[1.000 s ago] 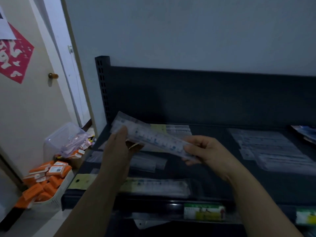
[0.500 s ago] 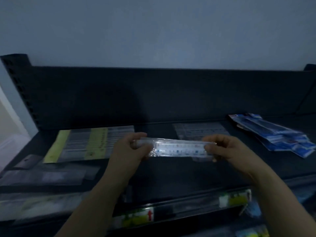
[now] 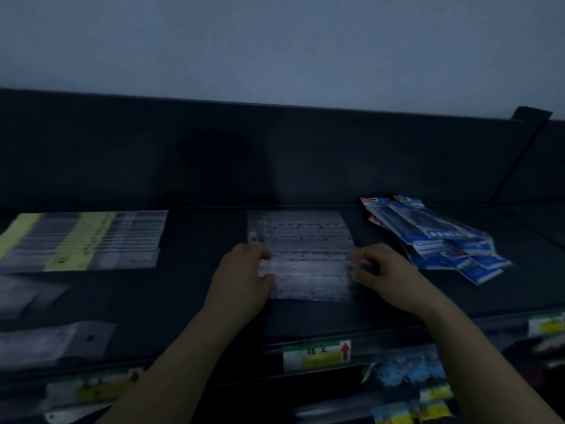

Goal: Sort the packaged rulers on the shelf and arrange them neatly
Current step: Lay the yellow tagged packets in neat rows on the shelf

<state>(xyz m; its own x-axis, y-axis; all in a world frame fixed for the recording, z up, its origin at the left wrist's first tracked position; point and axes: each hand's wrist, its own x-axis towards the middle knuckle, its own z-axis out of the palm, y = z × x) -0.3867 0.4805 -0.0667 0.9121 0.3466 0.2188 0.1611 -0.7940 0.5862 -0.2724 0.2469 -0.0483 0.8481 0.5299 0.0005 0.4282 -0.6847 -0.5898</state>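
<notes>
A clear packaged ruler (image 3: 305,267) lies crosswise low over a row of clear packaged rulers (image 3: 299,231) in the middle of the dark shelf (image 3: 189,270). My left hand (image 3: 244,276) pinches its left end. My right hand (image 3: 382,270) pinches its right end with curled fingers. Motion blur hides whether the ruler rests on the row or hovers just above it. More clear rulers show below it toward the shelf front.
A flat group of yellow-labelled rulers (image 3: 82,240) lies at the left back. Blue packets (image 3: 434,237) are piled loosely at the right. Loose clear packets (image 3: 46,341) lie at the left front. Price tags (image 3: 315,356) line the shelf edge, with goods below.
Both hands have carried the clear ruler from the left part of the shelf to the right and lowered it forward onto the middle row. The view has turned right with them.
</notes>
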